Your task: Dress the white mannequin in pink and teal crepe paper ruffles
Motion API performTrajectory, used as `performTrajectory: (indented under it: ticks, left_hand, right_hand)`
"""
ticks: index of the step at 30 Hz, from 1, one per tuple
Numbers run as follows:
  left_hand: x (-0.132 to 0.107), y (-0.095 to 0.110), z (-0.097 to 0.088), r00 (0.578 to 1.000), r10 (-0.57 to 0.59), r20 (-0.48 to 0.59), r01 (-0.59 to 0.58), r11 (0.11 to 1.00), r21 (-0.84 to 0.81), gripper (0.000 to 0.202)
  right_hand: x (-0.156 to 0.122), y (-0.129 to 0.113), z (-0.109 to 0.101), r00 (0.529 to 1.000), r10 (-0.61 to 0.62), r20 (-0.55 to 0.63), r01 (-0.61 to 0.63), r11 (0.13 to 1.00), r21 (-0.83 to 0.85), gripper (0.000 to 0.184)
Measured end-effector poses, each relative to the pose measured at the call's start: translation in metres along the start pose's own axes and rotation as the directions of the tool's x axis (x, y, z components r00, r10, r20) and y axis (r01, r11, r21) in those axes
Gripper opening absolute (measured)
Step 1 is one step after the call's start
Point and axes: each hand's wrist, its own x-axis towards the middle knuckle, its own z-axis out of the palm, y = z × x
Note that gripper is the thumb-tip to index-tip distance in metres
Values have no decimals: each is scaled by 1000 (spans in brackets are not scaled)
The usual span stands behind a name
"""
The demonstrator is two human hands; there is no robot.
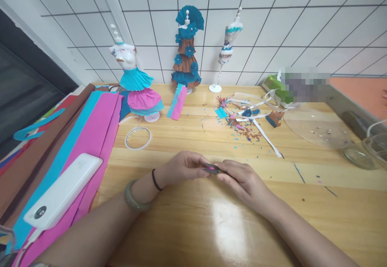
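Note:
Over the front middle of the wooden table, my left hand (189, 165) and my right hand (243, 180) meet fingertip to fingertip. Between them is a small, dark, slim thing (215, 170) with a bright pink patch (211, 168) on it. My left thumb and fingers pinch its left end, and the fingers of my right hand close round the other end. Its kind cannot be made out, as the fingers cover much of it.
Three small dress forms (130, 77) (186, 53) (231, 37) stand along the tiled wall. Coloured crepe paper (87, 138) with a white power bank (66, 188) lies left. A tape roll (138, 138), paper scraps (242, 126) and a clear round plate (314, 128) are further back.

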Motion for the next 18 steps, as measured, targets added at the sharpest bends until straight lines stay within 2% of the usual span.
performTrajectory:
  ticks: [5, 7, 11, 14, 18]
  left_hand:
    - [0, 0, 1, 999, -26, -27, 27, 999, 30, 24]
    - [-1, -1, 1, 999, -25, -40, 27, 999, 41, 26]
    - [-1, -4, -1, 992, -60, -108, 67, 996, 57, 29]
    - [0, -7, -2, 988, -45, -150, 53, 998, 46, 27]
    - [1, -12, -2, 991, 24, -129, -22, 1000, 19, 28]
  right_hand:
    - [0, -1, 0, 999, 43, -7, -42, 999, 31, 27]
    - [0, 2, -1, 991, 128, -40, -128, 992, 4, 30]
    - [-2, 10, -3, 953, 279, -120, -274, 960, 55, 53]
    - [-3, 12, -3, 957, 268, -111, -260, 962, 79, 55]
    - [-5, 9, 2, 980, 186, -74, -190, 980, -51, 56]
